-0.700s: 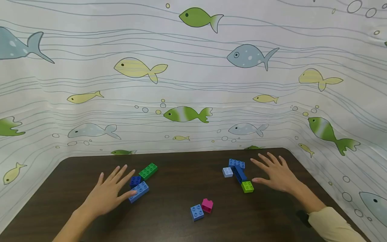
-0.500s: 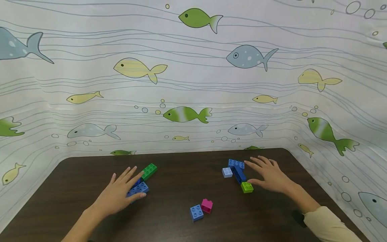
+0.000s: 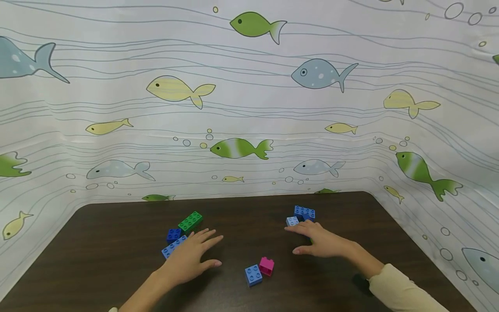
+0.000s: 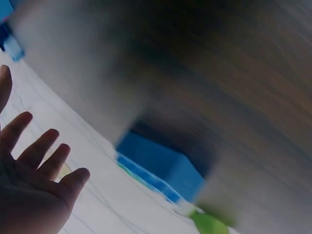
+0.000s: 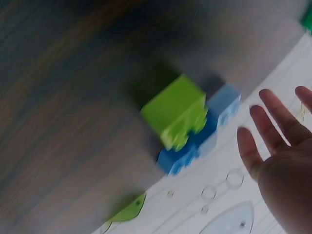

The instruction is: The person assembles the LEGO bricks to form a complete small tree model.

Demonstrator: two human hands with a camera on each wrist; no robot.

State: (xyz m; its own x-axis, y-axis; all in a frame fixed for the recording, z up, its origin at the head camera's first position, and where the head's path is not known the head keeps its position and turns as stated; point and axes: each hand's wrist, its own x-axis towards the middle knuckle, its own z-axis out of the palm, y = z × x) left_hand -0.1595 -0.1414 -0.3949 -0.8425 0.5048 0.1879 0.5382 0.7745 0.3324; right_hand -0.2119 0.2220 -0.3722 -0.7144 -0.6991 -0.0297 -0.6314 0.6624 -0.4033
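In the head view my left hand (image 3: 186,261) hovers with spread fingers, partly covering a blue toy building brick (image 3: 171,248). Just beyond are a dark blue brick (image 3: 173,235) and a green brick (image 3: 190,221). My right hand (image 3: 322,241), its fingers extended, is above the right-hand cluster. That cluster has a pale blue brick (image 3: 292,221), a long blue brick (image 3: 304,211), a mostly covered darker blue brick and a lime brick (image 5: 175,109), clearest in the right wrist view. Between the hands sit a pink brick (image 3: 267,266) and a square blue brick (image 3: 253,275). Neither hand holds anything.
The bricks lie on a dark wooden table (image 3: 241,225). A white fish-patterned sheet (image 3: 249,108) stands along its back and sides. The wrist views are partly blurred.
Both hands have moved inward toward the table's middle, the left one rightward and the right one leftward. The right hand now covers most of the lime brick. The bricks have stayed put.
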